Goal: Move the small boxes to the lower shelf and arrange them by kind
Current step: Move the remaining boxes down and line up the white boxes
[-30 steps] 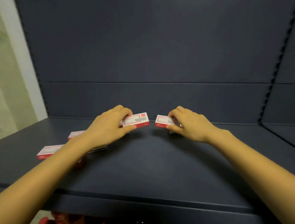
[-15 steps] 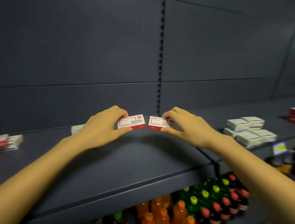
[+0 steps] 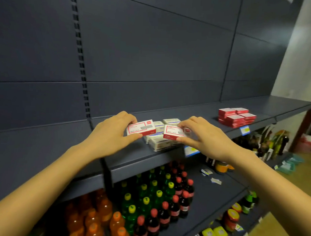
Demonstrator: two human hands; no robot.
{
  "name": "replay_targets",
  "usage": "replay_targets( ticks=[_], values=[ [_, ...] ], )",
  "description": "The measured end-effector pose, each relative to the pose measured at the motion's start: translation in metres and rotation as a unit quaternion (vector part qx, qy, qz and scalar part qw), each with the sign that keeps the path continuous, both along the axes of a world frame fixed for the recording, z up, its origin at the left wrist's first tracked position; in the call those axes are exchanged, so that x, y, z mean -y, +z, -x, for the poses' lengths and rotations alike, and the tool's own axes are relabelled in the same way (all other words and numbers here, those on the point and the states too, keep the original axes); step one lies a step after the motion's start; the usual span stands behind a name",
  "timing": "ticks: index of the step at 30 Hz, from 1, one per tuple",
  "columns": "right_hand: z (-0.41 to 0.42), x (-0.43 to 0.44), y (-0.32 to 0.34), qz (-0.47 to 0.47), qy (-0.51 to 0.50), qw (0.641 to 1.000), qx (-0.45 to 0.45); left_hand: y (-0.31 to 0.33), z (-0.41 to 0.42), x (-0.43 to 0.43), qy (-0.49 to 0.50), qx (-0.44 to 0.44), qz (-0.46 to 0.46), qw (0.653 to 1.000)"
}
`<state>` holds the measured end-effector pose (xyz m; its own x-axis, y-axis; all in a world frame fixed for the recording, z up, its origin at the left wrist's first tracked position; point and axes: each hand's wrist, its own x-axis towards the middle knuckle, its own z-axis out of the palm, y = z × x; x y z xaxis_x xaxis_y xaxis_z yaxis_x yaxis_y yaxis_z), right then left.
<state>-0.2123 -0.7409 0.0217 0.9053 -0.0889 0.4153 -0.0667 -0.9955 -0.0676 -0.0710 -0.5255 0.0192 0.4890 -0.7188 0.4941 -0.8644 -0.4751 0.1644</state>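
Hands: left (image 3: 113,133) & right (image 3: 206,138) fingers each grip red-white box (image 3: 141,128), (image 3: 173,132); now over white boxes (image 3: 157,143), prev. bare shelf.

shelf (image 3: 140,158): matt metal | red boxes (image 3: 236,116): smooth card | bottles (image 3: 165,198): glossy plastic
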Motion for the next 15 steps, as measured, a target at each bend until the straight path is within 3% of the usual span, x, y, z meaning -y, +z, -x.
replay_targets(
  ticks=[15],
  values=[
    [0.098,0.211,-0.012,0.026,-0.118,0.993,0.006,0.003,0.065,0.242,-0.080,0.016,-0.035,0.996]
  ],
)
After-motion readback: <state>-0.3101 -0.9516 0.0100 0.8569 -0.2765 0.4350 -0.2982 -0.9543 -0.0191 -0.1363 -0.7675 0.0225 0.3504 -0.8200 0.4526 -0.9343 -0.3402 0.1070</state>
